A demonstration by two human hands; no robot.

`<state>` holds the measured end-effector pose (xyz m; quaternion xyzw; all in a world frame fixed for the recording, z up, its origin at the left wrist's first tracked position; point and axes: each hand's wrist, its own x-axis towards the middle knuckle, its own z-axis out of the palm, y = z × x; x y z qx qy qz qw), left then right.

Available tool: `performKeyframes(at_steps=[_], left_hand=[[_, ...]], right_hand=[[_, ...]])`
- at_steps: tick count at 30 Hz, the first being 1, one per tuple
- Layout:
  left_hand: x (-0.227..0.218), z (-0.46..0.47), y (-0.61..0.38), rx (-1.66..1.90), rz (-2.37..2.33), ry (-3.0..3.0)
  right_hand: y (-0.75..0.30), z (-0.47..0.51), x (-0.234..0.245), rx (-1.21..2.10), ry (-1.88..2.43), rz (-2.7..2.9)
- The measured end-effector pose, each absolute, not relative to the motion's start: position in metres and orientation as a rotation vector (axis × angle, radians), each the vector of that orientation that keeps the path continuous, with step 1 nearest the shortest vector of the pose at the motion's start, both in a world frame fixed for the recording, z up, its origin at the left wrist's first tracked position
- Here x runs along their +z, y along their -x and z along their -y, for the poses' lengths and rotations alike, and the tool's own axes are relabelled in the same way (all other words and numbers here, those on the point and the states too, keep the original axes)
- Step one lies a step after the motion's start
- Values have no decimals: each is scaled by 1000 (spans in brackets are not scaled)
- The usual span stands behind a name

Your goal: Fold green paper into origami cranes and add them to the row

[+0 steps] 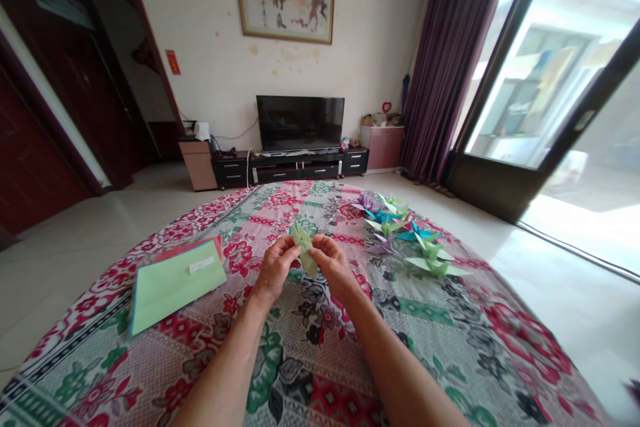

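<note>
Green paper piece (305,250) | pinched between both hands | left hand (274,270) | right hand (334,265)

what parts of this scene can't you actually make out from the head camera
- Light green folded paper: its middle and lower folds are covered by the fingers of the left hand and right hand, so its shape is unclear.
- Stack of paper sheets: only the green top sheet shows; the colours beneath peek out at an edge.
- White label on that stack: too small to read.
- Folded paper figures: they overlap, so no sure count.
</note>
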<state>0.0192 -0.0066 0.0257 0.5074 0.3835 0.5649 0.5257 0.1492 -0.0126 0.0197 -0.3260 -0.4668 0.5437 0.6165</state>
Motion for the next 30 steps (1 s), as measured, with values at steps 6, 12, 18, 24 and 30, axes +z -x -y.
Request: performKeyframes(at_steps=[6, 12, 18, 24, 30], left_hand=[[26, 6, -14, 1313, -860, -1149], [27, 6, -15, 1270, -793, -1139], [26, 5, -15, 1265, -789, -1126], [24, 5, -15, 1248, -790, -1135], [24, 5, -14, 1234, -792, -1147]], right_hand=[[-156, 11, 21, 1417, 671, 1150], [-153, 13, 24, 1421, 648, 1164], [-151, 18, 29, 1431, 656, 1185], [-149, 19, 28, 1380, 695, 1156], [-149, 16, 22, 1409, 716, 1149]])
